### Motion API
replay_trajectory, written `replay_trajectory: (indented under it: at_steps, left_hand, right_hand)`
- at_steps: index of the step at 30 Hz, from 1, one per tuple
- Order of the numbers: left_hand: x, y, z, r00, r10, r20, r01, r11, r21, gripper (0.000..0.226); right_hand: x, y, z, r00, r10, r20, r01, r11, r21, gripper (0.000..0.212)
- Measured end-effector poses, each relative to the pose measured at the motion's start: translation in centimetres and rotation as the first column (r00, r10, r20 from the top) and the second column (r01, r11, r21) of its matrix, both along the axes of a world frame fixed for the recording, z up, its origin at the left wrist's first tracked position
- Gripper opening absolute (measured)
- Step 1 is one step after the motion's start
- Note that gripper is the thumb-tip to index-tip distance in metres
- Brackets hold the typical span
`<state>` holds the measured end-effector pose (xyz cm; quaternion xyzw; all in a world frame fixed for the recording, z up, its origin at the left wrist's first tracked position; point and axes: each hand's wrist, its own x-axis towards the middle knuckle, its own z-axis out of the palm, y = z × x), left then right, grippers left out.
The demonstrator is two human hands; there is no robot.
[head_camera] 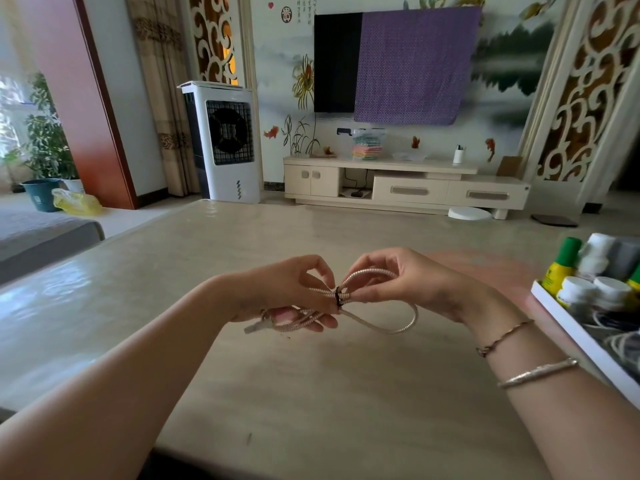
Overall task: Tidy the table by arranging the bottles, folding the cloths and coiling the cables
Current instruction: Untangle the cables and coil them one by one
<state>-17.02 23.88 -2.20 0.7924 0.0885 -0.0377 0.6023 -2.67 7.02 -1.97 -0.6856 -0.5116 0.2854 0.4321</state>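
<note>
Cable (346,308) coiling is nearly finished: your left hand (294,292) and right hand (408,282) both pinch it above the table's (242,375) middle, fastening a black tie (338,296). Bottles (588,271) already fill the tray (581,341) at the right edge.

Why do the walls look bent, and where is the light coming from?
Head view: the wide-angle lens bows the door frame and the right-hand lattice panel; daylight from the left puts a pale sheen on the table; the cable is sharp, while the bottles at the edge look soft.
</note>
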Motion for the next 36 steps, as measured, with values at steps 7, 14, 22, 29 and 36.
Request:
replay_trajectory:
  at_steps: [7,14,22,29,36]
  left_hand:
    - [0.3,-0.2,-0.3,1.000,-0.016,0.009,0.015,0.999,0.051,0.021]
    - [0.9,-1.0,-0.4,0.997,0.065,0.050,-0.068,0.997,0.045,0.018]
    - [1.3,-0.9,-0.3,0.986,0.157,0.063,-0.159,0.987,0.033,0.023]
    - [1.8,-1.7,0.0,0.964,0.250,0.092,-0.235,0.960,-0.150,0.017]
    - [2.7,-4.7,2.2,0.977,0.173,0.121,-0.153,0.975,-0.159,0.029]
  right_hand:
    - [0.6,0.0,-0.7,0.999,-0.030,0.031,0.032,0.995,-0.092,0.017]
    - [1.1,-0.3,-1.0,0.996,-0.025,-0.086,0.014,0.992,-0.128,0.018]
    - [0.7,0.0,-0.7,0.982,-0.039,-0.187,0.029,0.998,-0.056,0.024]
    - [1.0,-0.2,-0.1,0.948,-0.117,-0.296,0.142,0.988,0.064,0.013]
    - [1.1,-4.6,5.1,0.974,-0.223,-0.036,0.223,0.975,0.006,0.043]
